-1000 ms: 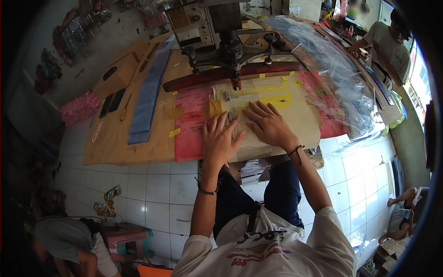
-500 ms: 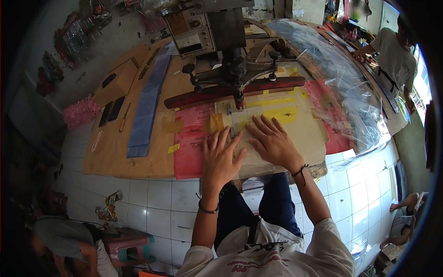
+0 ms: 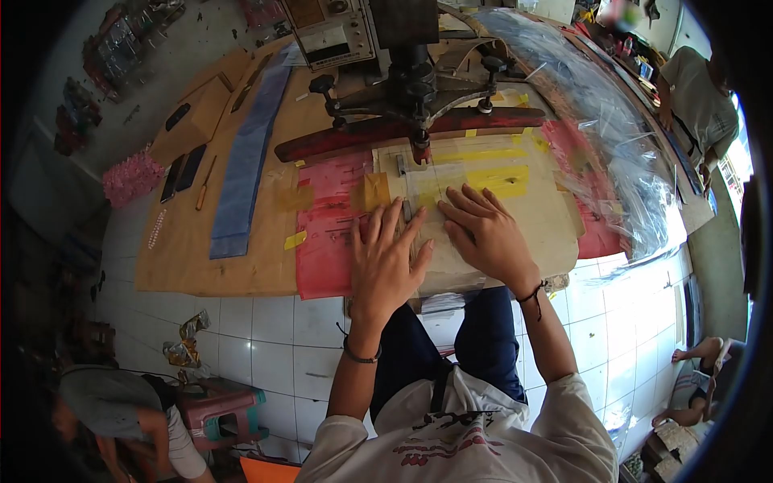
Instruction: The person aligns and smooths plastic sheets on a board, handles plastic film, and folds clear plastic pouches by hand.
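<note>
Two palms down: left hand (image 3: 386, 264), right hand (image 3: 493, 235) on taped sheets (image 3: 541, 219); grip wide; shirt lettering (image 3: 451, 443) illegible.

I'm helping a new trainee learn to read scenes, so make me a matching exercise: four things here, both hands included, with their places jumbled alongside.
Things:
1. left hand
2. right hand
3. wooden-handled tool
4. pink bundle

Places:
A. between the blue strip and two dark slabs
B. just below the large yellow tape patch
C. left of the dark slabs
D. where the left red sheet meets the beige sheet

Pairs: 1-D, 2-B, 3-A, 4-C
</note>
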Motion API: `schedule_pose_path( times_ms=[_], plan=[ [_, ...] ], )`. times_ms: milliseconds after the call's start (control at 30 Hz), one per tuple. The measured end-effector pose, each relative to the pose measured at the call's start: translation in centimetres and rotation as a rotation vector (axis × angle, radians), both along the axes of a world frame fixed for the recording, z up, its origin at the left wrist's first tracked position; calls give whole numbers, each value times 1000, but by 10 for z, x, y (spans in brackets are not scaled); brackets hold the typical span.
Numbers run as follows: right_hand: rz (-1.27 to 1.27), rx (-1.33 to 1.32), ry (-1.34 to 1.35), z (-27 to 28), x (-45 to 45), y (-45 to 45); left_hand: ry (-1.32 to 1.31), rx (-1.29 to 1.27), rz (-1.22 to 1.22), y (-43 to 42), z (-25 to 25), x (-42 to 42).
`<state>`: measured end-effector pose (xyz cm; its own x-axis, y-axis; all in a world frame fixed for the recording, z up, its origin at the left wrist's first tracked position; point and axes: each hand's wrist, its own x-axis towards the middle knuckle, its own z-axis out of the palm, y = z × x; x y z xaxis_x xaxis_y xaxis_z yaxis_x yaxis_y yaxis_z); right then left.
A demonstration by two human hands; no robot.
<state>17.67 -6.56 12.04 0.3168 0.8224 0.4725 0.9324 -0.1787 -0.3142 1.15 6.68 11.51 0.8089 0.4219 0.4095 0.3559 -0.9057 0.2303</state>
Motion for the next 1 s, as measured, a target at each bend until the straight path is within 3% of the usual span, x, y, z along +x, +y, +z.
schedule_pose_path(
  times_ms=[333,533,600,633,800,1000],
  plan=[
    [4,20,-9,2,-1,0,-36,14,-12,1,0,-1],
    [-21,109,86,8,0,-3,-298,1,-63,1,-1,-4],
    [-79,72,239,12,-7,-11,-420,-120,-5,0,-8,-4],
    [-60,85,192,7,-8,-13,-482,-183,28,-2,-12,-4],
    [19,159,9,5,-7,-13,-494,31,29,-1,-24,-10],
    [16,173,72,0,-6,-12,-384,144,4,-10,-40,-23]
  ],
)
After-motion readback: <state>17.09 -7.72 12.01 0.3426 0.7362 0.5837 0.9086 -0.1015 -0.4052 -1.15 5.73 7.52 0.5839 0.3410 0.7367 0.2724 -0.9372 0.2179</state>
